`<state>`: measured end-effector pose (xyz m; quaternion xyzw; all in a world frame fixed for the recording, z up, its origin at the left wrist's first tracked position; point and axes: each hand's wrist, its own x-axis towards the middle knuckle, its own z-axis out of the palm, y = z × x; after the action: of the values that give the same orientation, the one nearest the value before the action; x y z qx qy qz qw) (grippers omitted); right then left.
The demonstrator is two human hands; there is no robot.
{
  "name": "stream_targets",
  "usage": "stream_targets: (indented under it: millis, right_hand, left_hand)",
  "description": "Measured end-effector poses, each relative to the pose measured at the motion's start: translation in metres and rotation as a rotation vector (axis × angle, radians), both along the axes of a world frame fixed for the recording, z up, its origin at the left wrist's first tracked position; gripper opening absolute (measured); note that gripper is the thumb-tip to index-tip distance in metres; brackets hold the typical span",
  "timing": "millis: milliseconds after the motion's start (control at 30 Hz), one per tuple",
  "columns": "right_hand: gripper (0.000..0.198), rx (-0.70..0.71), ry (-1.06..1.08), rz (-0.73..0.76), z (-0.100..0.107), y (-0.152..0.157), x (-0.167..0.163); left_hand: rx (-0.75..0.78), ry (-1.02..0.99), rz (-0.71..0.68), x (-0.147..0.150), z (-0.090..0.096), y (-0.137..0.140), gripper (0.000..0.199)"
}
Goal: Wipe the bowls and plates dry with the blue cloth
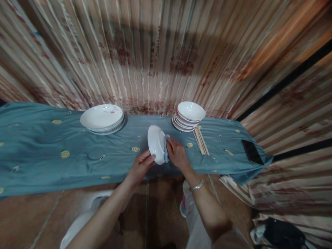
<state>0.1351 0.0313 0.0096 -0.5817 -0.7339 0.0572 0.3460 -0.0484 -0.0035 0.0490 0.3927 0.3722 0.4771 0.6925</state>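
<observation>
A white bowl (155, 143) is tipped on its side above the table, its outside facing left. My left hand (142, 164) is closed on the bowl's lower left edge, with the thumb across the rim. In my right hand (177, 154) a light blue cloth (166, 148) is pinched and pressed against the bowl's right side. Part of the cloth is hidden by my fingers. A stack of white bowls (185, 122) stands behind to the right, and a stack of white plates (102, 117) with a floral pattern stands to the left.
Several wooden chopsticks (201, 141) lie beside the bowl stack. A black phone (252, 152) rests near the right end of the table, which has a teal cloth (83, 162) over it. Pleated curtains (145, 52) hang behind. A black bag (284, 235) sits at lower right.
</observation>
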Motion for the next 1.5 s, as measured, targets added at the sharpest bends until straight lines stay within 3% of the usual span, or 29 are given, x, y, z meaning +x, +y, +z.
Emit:
stream_targets:
  millis: [333,633,800,933,1200,1500]
  right_hand:
    - [0.028,-0.012,-0.103,0.024,0.012,-0.025,0.002]
    - [0.028,-0.028,0.177,0.094,0.032,-0.043,0.003]
    - [0.028,-0.073,0.445,0.064,0.04,-0.049,0.007]
    - [0.027,-0.086,0.61,0.027,0.033,-0.047,0.012]
    - [0.025,-0.148,0.771,-0.037,0.008,-0.03,0.029]
    - [0.031,-0.044,0.687,-0.186,0.001,-0.018,0.065]
  left_hand:
    - [0.014,0.016,0.03,0.004,-0.004,0.0,0.047]
    - [0.101,0.113,0.002,0.01,-0.007,-0.006,0.046]
    - [0.284,0.316,-0.005,0.018,-0.008,-0.015,0.037]
    - [0.512,0.485,-0.043,0.023,-0.012,-0.018,0.032]
    - [0.981,0.781,-0.089,0.021,-0.054,-0.005,0.044]
    - [1.124,1.083,-0.244,0.023,-0.06,-0.008,0.07]
